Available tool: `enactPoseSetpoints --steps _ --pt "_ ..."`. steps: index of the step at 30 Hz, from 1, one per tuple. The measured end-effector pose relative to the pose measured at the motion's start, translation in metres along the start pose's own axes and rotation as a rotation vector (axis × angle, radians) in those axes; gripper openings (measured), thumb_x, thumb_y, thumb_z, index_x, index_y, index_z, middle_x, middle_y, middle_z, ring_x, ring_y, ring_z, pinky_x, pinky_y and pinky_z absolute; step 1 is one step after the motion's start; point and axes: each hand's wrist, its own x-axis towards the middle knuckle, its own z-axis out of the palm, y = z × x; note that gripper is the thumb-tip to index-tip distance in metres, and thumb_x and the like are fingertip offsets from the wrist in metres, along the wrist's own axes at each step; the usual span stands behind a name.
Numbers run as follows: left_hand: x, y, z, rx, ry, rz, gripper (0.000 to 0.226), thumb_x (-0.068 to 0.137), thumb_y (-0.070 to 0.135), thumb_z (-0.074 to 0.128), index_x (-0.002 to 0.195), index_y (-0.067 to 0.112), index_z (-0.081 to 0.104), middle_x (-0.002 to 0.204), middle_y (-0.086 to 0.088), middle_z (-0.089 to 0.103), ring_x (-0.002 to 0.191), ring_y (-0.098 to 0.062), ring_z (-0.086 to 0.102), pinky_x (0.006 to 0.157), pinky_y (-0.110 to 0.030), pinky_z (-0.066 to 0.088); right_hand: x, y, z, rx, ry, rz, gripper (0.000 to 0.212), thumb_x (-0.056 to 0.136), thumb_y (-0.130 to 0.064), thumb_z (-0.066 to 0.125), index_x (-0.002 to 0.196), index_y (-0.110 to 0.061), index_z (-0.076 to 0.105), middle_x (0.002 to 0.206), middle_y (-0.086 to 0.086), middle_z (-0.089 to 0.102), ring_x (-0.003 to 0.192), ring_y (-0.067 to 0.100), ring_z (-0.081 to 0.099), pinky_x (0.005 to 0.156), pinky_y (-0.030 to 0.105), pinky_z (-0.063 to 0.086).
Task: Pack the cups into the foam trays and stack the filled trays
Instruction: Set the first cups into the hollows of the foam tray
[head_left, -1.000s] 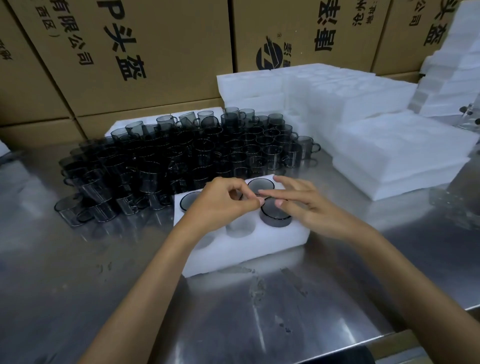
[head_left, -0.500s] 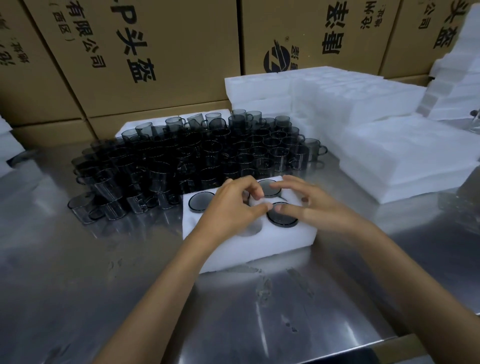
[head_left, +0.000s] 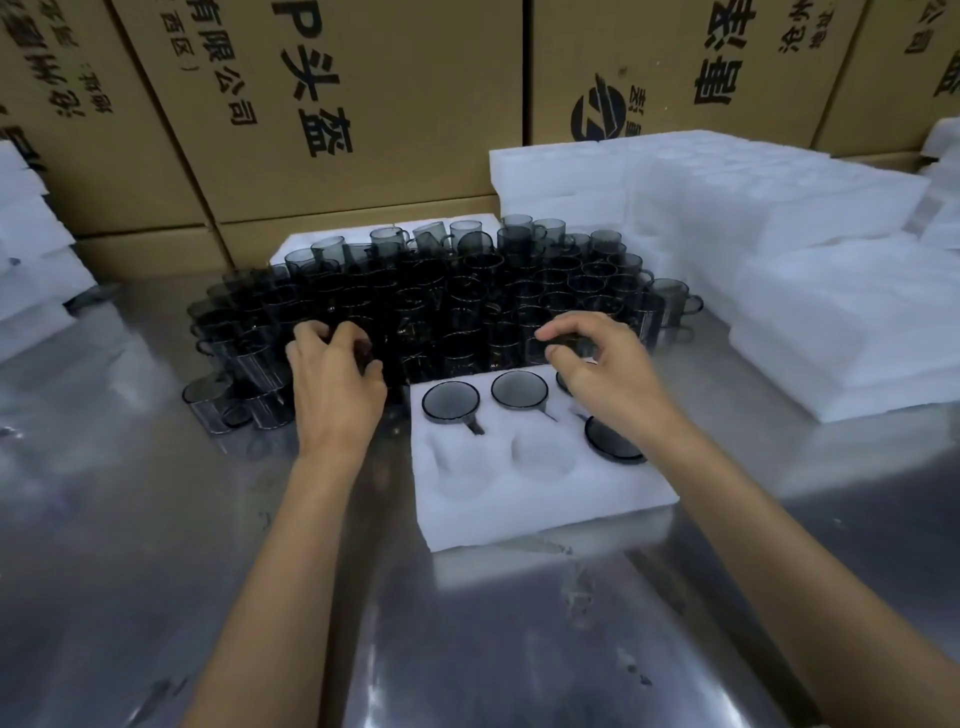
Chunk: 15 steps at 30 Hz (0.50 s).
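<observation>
Both our hands are at the loose cups (head_left: 457, 306) behind the foam tray (head_left: 540, 488): left hand (head_left: 337, 384) and right hand (head_left: 602, 374) curled, probably each pinching a rim. Smooth, light, brittle-looking; take them by rim or handle.

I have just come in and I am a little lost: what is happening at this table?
A person is packing dark glass cups into a white foam tray on a steel table. Four pockets hold cups; two near pockets are empty. The left hand and right hand reach into the cup cluster, fingers curled around cups.
</observation>
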Motion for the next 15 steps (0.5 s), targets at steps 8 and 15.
enactPoseSetpoints --steps 8,15 --pt "-0.006 0.027 -0.023 -0.362 0.094 0.13 0.021 0.078 0.022 0.082 0.09 0.022 0.065 0.117 0.007 0.044 0.105 -0.007 0.05 0.085 -0.008 0.038 -0.001 -0.032 0.027 0.147 -0.165 0.002 0.028 0.093 -0.019 0.063 0.119 -0.031 0.064 0.119 -0.02 0.062 0.112 -0.001 0.056 0.086 0.013 0.045" --pt "-0.036 0.068 -0.011 -0.55 -0.026 0.323 0.045 0.072 0.028 0.086 0.105 0.02 0.056 0.105 0.004 0.044 0.087 0.005 0.051 0.075 -0.006 0.04 -0.001 -0.051 0.015 0.353 -0.092 0.133 0.014 0.092 -0.027 0.067 0.105 -0.021 0.069 0.088 -0.01 0.07 0.077 0.001 0.065 0.067 0.02 0.053"
